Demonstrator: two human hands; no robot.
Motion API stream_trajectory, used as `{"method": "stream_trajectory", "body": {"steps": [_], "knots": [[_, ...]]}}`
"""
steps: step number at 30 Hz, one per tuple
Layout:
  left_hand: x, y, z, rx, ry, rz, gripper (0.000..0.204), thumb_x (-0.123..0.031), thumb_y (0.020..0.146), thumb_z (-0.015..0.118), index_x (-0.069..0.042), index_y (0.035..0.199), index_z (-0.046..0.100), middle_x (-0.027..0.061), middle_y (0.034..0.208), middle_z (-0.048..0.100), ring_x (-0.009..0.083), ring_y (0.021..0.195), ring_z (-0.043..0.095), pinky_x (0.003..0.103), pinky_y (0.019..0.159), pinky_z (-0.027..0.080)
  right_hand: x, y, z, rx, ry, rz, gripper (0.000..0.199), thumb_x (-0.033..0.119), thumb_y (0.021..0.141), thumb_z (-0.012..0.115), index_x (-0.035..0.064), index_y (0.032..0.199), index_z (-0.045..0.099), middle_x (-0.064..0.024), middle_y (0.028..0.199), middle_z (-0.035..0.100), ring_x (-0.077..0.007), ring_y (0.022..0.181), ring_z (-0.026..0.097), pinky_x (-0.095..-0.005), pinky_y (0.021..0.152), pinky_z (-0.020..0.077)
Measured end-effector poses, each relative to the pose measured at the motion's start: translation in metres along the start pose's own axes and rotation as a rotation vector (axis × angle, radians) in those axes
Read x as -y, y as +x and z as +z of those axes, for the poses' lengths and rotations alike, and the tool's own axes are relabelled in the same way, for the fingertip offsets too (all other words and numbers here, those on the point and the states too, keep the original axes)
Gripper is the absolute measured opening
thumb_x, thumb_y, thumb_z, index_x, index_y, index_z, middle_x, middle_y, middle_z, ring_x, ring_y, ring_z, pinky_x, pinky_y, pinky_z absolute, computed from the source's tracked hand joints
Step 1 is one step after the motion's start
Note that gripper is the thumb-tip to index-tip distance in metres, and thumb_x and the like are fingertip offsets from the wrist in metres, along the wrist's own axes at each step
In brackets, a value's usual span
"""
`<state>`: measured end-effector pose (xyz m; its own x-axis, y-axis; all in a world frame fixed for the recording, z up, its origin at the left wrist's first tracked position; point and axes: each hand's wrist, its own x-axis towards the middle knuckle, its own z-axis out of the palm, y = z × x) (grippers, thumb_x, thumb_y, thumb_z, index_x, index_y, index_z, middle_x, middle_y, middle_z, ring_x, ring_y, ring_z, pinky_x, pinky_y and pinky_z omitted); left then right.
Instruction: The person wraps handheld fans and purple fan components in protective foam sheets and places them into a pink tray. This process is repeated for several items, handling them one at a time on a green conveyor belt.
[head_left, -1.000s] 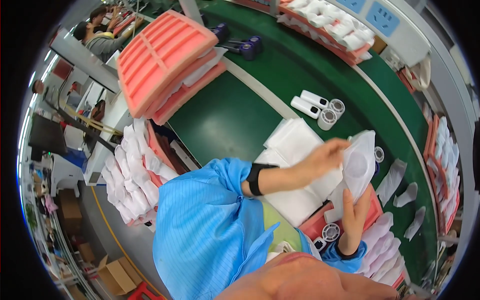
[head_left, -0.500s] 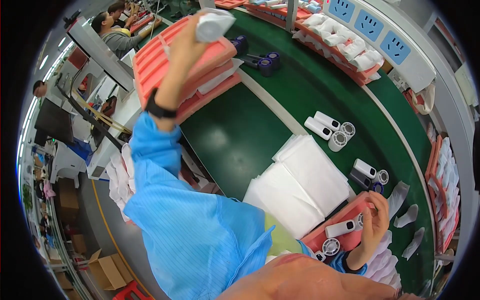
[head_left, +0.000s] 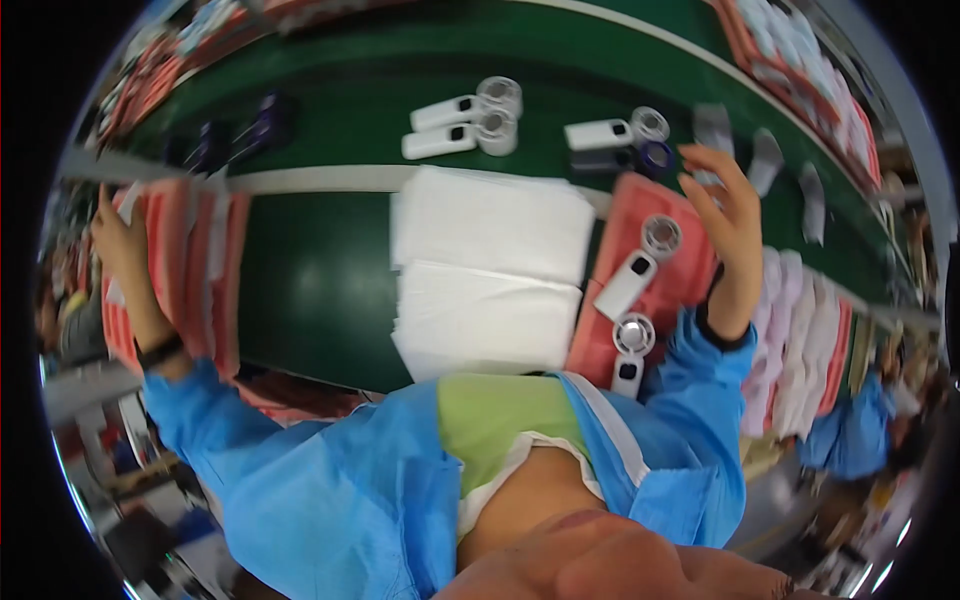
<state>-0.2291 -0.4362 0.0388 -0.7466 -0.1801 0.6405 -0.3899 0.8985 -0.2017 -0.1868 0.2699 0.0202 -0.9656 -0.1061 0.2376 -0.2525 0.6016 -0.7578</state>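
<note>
My left hand (head_left: 122,235), somewhat blurred, rests at the stack of pink foam trays (head_left: 222,290) on the left, its fingers apart. White wrapping (head_left: 128,203) shows beside those fingers. My right hand (head_left: 735,205) is raised over the right edge of a pink foam tray (head_left: 640,205), fingers curved and apart, with nothing in it. In that tray lie a white handheld fan (head_left: 627,285) and a second white fan (head_left: 628,375) nearer to me. A pile of white sheets (head_left: 490,315) lies between the two sets of trays.
Beyond the sheets, two white fans (head_left: 440,140) lie on the green belt. Further right are a white fan (head_left: 597,134) and a dark one (head_left: 600,160). Several pale sleeves (head_left: 765,160) lie past my right hand. Wrapped pieces (head_left: 790,335) fill a tray at right; dark fans (head_left: 262,125) sit far left.
The view has swung round to face the belt squarely. My left hand, which held a white wrapped piece above the stacked trays, is now down at the stack. My right hand still hovers by its tray.
</note>
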Motion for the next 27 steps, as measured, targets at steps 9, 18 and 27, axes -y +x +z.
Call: {"method": "stream_trajectory", "body": {"steps": [9,18,27], "knots": [[-0.357,-0.167,-0.137,0.701,-1.311,0.643,0.031,-0.02,0.077,0.073,-0.009,0.103,0.06,0.0115,0.101,0.057,0.0318,0.086,0.061,0.038,0.072,0.05,-0.043,0.023,-0.001,0.59,-0.192,0.037,0.058,0.01,0.065,0.078,0.0033,0.119,0.059,-0.0096,0.107,0.064,-0.0196,0.102,0.059,-0.0305,0.083,0.0491],[-0.434,-0.215,-0.098,0.7,-1.095,0.648,0.024,-0.025,0.074,0.075,-0.009,0.088,0.062,0.0083,0.09,0.057,0.0278,0.078,0.062,0.04,0.065,0.049,-0.073,0.022,0.007,0.915,-0.16,0.057,0.064,0.014,0.053,0.081,0.0039,0.112,0.059,-0.0098,0.099,0.064,-0.0213,0.09,0.06,-0.0306,0.079,0.0481],[-0.432,-0.216,-0.105,0.506,-1.082,0.609,0.015,-0.02,0.074,0.073,-0.009,0.079,0.064,0.0079,0.083,0.057,0.0273,0.076,0.061,0.039,0.063,0.048,-0.011,0.013,-0.022,0.248,-0.03,0.125,0.054,0.016,0.057,0.077,0.0051,0.106,0.057,-0.0047,0.093,0.061,-0.0143,0.084,0.057,-0.0276,0.077,0.0461]]}}
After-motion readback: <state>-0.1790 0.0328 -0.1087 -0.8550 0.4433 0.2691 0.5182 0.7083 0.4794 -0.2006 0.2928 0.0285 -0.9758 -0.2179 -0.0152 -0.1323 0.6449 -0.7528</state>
